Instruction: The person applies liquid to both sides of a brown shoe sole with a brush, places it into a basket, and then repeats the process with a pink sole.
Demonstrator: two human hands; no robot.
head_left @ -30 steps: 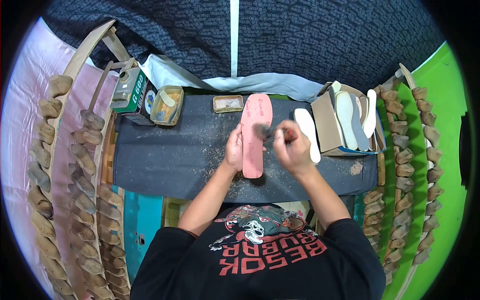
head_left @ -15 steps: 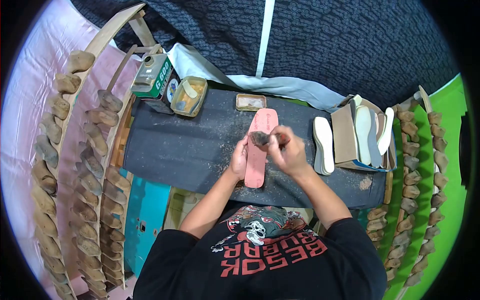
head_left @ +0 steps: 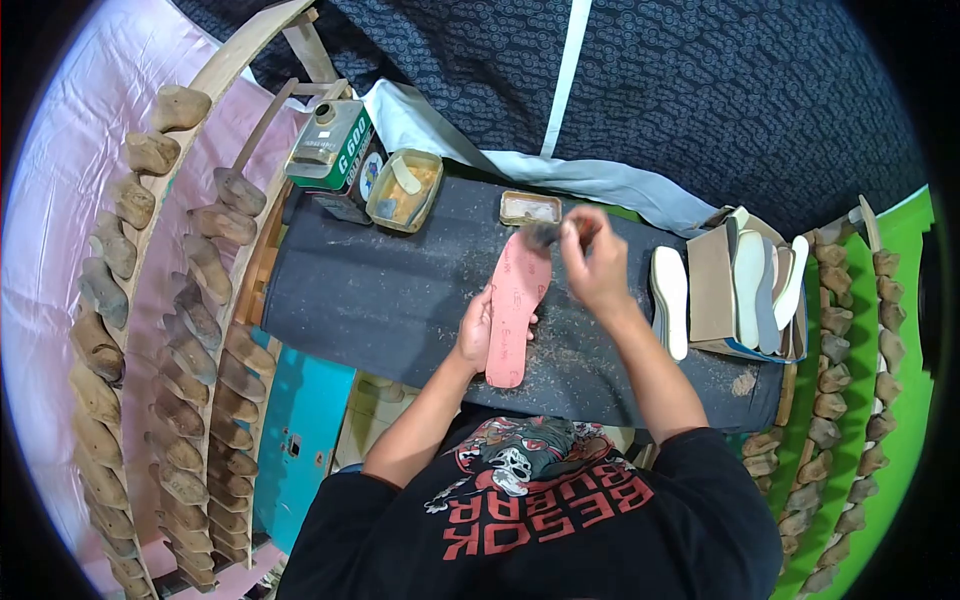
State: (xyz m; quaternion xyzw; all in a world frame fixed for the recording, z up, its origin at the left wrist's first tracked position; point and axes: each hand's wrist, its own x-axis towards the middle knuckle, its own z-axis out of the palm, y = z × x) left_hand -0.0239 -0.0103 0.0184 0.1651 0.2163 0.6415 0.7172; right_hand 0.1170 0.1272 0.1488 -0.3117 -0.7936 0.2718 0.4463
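Observation:
My left hand (head_left: 475, 328) is closed around the edges of a pink insole (head_left: 511, 325), its thumb along the near edge and fingertips showing on the far side. Printed marks dot the insole's upper face, which is tilted towards me above the dark-covered table (head_left: 345, 290). In my right hand (head_left: 601, 265) is a brush (head_left: 541, 236) with dark bristles and a reddish handle mostly hidden by the fingers. Its bristles overlap the insole's wide far end and look slightly blurred. Just beyond lies a small rectangular tray (head_left: 504, 212) with whitish contents.
White and grey insoles (head_left: 670, 300) lie at the right beside a cardboard box (head_left: 711, 285) full of more. A green-topped metal can (head_left: 325, 150) and a plastic tub (head_left: 376, 212) stand at the back left. Racks of wooden shoe lasts (head_left: 205, 265) flank the table; shavings are scattered over it.
The brush has moved from the insole's middle to its far end. The insole has turned over, showing a different printed face and outline. The whole view has shifted slightly.

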